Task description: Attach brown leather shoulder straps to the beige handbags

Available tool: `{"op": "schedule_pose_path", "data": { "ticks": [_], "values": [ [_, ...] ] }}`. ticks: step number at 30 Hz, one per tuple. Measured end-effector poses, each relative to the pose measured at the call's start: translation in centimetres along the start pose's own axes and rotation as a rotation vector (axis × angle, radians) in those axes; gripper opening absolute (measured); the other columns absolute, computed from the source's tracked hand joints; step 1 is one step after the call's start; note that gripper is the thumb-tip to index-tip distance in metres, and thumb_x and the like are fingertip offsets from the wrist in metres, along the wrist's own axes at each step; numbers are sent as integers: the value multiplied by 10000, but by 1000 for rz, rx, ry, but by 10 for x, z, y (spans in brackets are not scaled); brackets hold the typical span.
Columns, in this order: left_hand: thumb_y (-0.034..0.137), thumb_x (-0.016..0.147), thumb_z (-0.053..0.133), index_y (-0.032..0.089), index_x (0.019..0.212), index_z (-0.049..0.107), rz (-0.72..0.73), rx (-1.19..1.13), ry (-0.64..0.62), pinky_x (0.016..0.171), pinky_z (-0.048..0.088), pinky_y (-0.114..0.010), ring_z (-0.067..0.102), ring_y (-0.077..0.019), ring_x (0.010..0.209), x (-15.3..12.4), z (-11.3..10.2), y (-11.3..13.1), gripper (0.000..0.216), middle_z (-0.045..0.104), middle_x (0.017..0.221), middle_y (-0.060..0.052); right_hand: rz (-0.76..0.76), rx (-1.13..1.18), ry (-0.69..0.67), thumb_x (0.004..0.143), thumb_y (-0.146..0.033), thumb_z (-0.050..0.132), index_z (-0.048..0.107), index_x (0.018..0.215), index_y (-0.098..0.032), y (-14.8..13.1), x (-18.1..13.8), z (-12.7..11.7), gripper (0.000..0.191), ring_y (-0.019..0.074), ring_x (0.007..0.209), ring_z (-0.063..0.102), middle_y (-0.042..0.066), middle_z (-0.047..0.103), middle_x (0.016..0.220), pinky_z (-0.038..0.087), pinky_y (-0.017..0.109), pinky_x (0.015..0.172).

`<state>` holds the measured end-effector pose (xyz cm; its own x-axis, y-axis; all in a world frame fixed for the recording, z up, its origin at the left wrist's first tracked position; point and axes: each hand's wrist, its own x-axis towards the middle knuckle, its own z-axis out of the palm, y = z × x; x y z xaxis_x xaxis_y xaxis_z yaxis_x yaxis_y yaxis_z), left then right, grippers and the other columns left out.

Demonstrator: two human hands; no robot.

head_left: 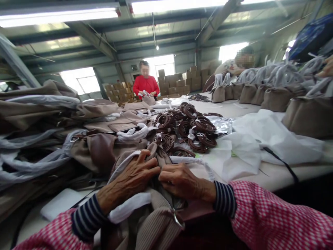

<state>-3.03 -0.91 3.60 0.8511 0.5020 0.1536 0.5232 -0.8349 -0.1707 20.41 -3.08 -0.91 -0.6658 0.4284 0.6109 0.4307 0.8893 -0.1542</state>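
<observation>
A taupe handbag (158, 222) with ribbed fabric and a metal ring lies at the table's front edge, below my hands. My left hand (135, 175) is closed on the bag's upper edge, its fingers bent over the fabric. Close beside it, my right hand (179, 178) grips the same edge with curled fingers; the fingertips are hidden. A white-wrapped handle (130, 206) crosses the bag under my left wrist. Just beyond my hands rests a pile of coiled brown straps (184, 128) with metal buckles.
More taupe bags (93, 149) with wrapped handles are heaped on the left. White wrapping sheets (244, 149) and a black cord (281, 161) lie to the right. A row of upright bags (270, 99) stands behind them. A person in red (146, 85) works across the table, near stacked cartons (171, 83).
</observation>
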Motion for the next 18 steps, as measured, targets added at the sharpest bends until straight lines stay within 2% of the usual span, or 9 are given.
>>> {"op": "schedule_pose_path", "data": {
  "ticks": [2,4,6,7,10,12,14,16,18],
  "values": [
    [129,995,613,277,1064,658,-6,-33,-6,1000,440,-401,454,-273,1186,-1,-6,3,169,627,1100,-22,3,-12,-21,983,-147,589,605,883,-199,0,0,-2,113,151,767,564,16,680,893,399,272,653],
    [112,995,588,261,995,653,-19,-86,1,1117,388,-441,462,-263,1206,-4,-13,7,162,641,1081,-8,29,-38,-44,1007,-182,600,626,972,-185,0,0,-5,44,191,928,602,55,698,1022,486,307,818],
    [101,987,568,247,943,643,-47,-136,29,1171,351,-452,449,-265,1264,-7,-18,11,169,657,1078,-3,51,-65,-101,1019,-191,602,630,1064,-170,-2,-2,-8,57,227,1073,592,89,686,1151,494,378,993],
    [113,990,563,244,933,642,-60,-155,41,1170,354,-446,441,-270,1286,-8,-19,12,163,664,1078,-5,58,-77,-140,1022,-182,595,628,1097,-165,-3,-3,-9,84,234,1102,583,97,676,1191,488,398,1034],
    [205,1041,536,241,926,650,-79,-178,64,1167,362,-441,470,-273,1251,-9,-18,15,165,667,1038,-11,36,-75,-238,1016,-130,567,634,1122,-163,-4,-7,-17,129,224,1099,582,97,672,1220,501,383,1026],
    [257,1074,504,240,920,651,-83,-183,76,1195,333,-454,495,-262,1202,-9,-13,15,214,660,1017,-10,53,-32,-250,1012,-135,581,654,1107,-177,1,-9,-30,127,208,1109,594,79,679,1220,501,343,1008],
    [277,1090,488,238,916,646,-83,-210,94,1211,307,-452,487,-258,1208,-9,-9,13,238,656,1029,-8,175,-28,-188,1025,-150,575,678,1077,-190,15,-13,-50,123,190,1096,617,59,692,1181,495,305,974],
    [282,1094,490,236,921,642,-87,-256,115,1208,305,-432,457,-258,1248,-10,-6,12,234,653,1055,-7,383,-127,-85,1046,-161,544,698,1047,-187,37,-19,-72,156,190,1066,640,59,700,1126,483,299,939],
    [282,1095,495,233,932,642,-94,-289,125,1203,311,-422,433,-262,1280,-11,-5,12,224,653,1068,-9,538,-249,-58,1034,-154,551,714,1036,-184,62,-25,-91,166,197,1042,654,62,704,1084,467,304,916]
  ]
}}
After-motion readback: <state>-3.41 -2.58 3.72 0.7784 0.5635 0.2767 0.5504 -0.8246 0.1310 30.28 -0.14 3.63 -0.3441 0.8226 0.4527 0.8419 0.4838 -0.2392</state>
